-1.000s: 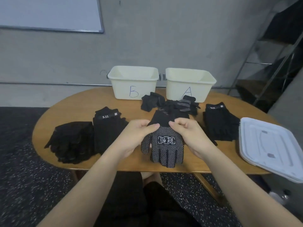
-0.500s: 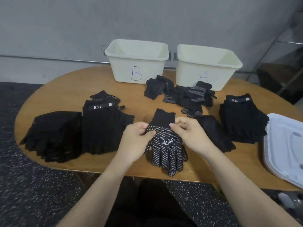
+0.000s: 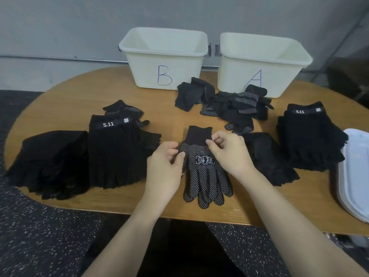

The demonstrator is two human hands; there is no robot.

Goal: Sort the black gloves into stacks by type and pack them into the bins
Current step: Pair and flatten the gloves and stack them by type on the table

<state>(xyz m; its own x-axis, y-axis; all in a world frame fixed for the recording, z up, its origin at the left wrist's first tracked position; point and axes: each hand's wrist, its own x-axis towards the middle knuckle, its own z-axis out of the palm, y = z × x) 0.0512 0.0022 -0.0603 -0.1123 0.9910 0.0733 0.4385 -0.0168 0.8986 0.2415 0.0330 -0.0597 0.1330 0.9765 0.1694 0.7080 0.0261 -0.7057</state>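
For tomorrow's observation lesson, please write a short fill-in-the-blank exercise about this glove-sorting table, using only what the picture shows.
1. The bin on the left is marked with the letter ____.
2. The glove that both hands pinch is black with small white ____.
3. The left hand and the right hand hold it near the cuff, fingers pointing toward the ____.
4. The band on the stack left of the hands reads ____.

Missing words: B; dots; person; 5.11
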